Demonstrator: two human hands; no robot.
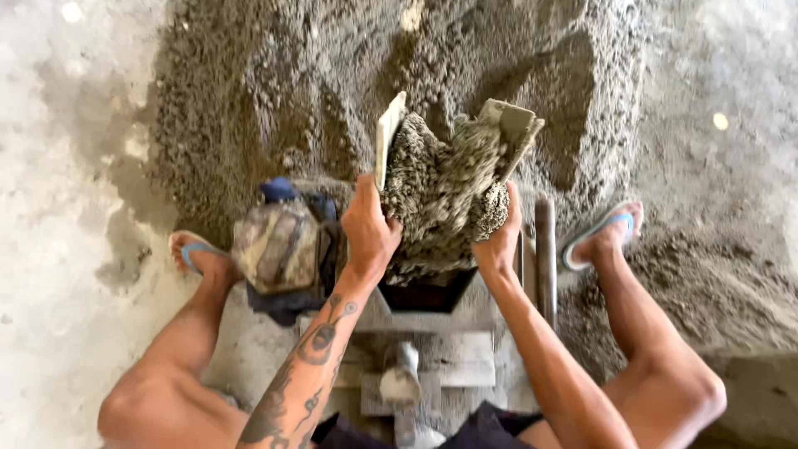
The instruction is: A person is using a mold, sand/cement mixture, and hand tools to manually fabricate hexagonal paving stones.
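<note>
A clump of wet grey sand mix is pressed between two flat pale boards: one is gripped by the left hand, the other by the right hand. The load is held above a dark rectangular mould opening (grey metal frame), before a large grey sand heap.

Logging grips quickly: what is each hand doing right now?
Left hand: shut on a flat board.
Right hand: shut on a second board, scooping wet mix.
</note>
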